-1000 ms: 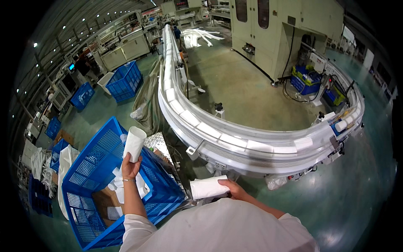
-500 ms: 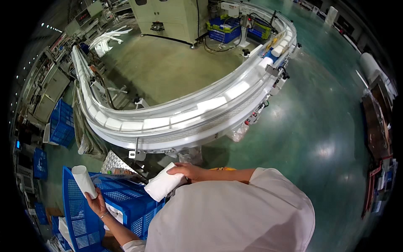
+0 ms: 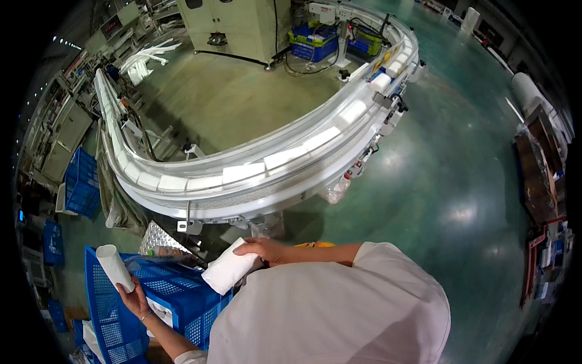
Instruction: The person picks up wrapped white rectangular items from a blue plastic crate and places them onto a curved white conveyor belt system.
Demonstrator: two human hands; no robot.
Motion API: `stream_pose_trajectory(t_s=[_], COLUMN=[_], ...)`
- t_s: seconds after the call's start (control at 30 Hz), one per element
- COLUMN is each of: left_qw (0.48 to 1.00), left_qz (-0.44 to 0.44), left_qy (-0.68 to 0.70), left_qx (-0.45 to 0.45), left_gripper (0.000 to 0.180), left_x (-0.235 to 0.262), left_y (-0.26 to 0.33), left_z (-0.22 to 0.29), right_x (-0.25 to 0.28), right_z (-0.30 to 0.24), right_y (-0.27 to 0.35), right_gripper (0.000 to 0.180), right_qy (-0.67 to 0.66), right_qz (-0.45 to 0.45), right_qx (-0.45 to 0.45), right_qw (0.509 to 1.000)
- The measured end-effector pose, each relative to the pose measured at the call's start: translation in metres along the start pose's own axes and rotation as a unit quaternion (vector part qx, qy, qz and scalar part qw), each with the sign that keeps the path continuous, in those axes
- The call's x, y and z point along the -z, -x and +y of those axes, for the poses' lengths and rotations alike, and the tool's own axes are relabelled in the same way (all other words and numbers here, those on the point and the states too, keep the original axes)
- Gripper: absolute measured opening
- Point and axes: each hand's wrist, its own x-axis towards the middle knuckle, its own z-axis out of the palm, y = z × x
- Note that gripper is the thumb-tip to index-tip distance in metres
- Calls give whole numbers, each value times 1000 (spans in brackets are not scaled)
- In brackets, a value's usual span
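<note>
Clock centred on my view, twelve at the top. Left hand (image 3: 134,298), toward eight: fingers closed round the lower end of a white roll (image 3: 114,267) that tilts up toward eleven. Right hand (image 3: 267,250), between six and seven: gripping the upper end of a second white roll (image 3: 229,268), slanting down toward seven. My read: both are held near one end only, so a slack grip could let the free end swing and the roll drop; too hard a squeeze could dent what looks like soft material. Around the left hand, the mesh-walled blue crate (image 3: 100,303); its white contents are probably more rolls, though the wall hides most from me. A low swing of the right roll could clip the crate's rim. Near eight, past the crate, a patterned metal plate (image 3: 159,239). Farther out, the curved conveyor (image 3: 242,201) bows from ten, below centre, to one, bearing a line of white rolls (image 3: 244,173); one turned askew could jam the bend. Pale cabinet machine (image 3: 236,30) toward eleven.
</note>
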Motion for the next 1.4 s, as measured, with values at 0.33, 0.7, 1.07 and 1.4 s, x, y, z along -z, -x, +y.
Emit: stream_pose_trajectory(t_s=[0.33, 0.7, 1.07, 1.4], left_qw=[1000, 999, 998, 999], left_qz=[4, 10, 26, 28], left_qy=[-24, -36, -52, -45], left_qx=[-7, -19, -22, -12], left_gripper=[46, 40, 40, 40], left_x=[6, 3, -4, -10], left_y=[-2, -1, 0, 3], left_z=[2, -1, -4, -3], right_x=[5, -2, -6, 13], right_z=[3, -2, -5, 8], right_y=[-10, -5, 0, -21], right_gripper=[54, 60, 49, 52], right_qy=[34, 87, 72, 71], right_qz=[-6, 26, 10, -8], right_qx=[-4, 2, 17, 9], right_qw=[999, 996, 997, 997])
